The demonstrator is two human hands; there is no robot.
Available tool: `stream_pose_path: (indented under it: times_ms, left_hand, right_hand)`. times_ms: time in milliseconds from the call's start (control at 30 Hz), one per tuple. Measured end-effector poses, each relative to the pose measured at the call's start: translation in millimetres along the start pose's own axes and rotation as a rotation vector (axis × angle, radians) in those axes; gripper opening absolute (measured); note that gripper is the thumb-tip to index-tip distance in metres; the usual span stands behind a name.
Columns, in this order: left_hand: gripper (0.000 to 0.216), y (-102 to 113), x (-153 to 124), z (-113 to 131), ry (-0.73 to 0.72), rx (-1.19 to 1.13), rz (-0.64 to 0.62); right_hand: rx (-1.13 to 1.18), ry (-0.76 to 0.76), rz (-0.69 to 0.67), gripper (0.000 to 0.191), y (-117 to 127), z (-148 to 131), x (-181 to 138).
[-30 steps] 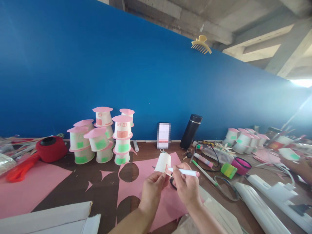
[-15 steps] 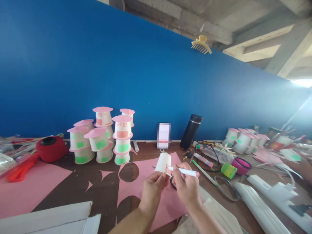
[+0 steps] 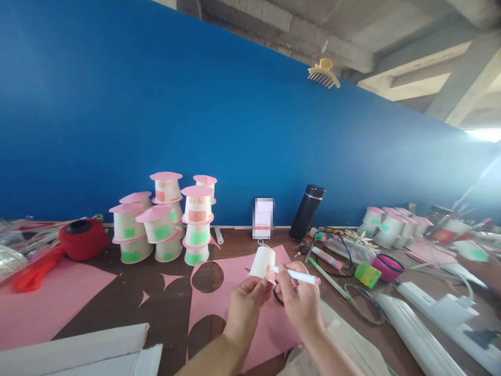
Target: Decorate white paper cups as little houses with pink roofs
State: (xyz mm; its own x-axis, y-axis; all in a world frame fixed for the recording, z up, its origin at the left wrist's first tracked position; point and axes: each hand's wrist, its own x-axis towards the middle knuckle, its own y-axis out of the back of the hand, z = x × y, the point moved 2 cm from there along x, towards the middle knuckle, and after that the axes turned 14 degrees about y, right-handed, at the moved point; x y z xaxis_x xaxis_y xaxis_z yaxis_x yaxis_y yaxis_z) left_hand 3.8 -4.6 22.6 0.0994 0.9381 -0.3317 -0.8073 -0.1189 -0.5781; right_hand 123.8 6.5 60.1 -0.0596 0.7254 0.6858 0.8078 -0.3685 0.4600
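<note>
A white paper cup (image 3: 261, 261) is pinched at its rim by my left hand (image 3: 247, 300), tilted above a pink paper sheet (image 3: 223, 300) with round holes cut in it. My right hand (image 3: 299, 303) grips a white marker with a pink end (image 3: 299, 276). Its tip meets the cup's side, where a small reddish patch shows near the rim. Black scissors (image 3: 277, 295) lie partly hidden behind my hands. To the left stand stacked paper-cup towers (image 3: 197, 224) with pink paper roofs, coloured green and red.
A phone (image 3: 263, 218) and a black bottle (image 3: 307, 211) stand by the blue partition. Markers, cables, a pink tape roll (image 3: 387, 267) and a power strip (image 3: 442, 313) lie right. White cardboard (image 3: 78, 350) is front left. Another person's hand (image 3: 485, 269) holds a cup far right.
The reddish patch on the cup looks slightly larger. My hands and the marker stay almost in place. The other person's cup at far right has shifted slightly.
</note>
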Motion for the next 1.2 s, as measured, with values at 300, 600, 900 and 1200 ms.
stream_pose_path:
  times_ms: [300,600,900,1200]
  left_hand:
    - [0.039,1.5,3.0,-2.9,-0.012,-0.019,-0.013]
    - [0.037,1.9,3.6,-3.0,-0.005,-0.036,-0.014]
    - [0.036,2.4,4.5,-4.8,0.003,-0.042,-0.02]
    - [0.039,1.2,2.6,-1.9,0.007,-0.035,-0.005]
  right_hand:
    - [0.0,-0.016,0.004,0.024,-0.5,2.7,-1.9]
    - [0.004,-0.017,0.007,0.023,0.1,3.9,-1.2]
    - [0.002,0.004,0.001,0.025,0.7,1.5,-0.3]
    - [-0.008,-0.003,-0.007,0.026,1.0,0.9,-0.8]
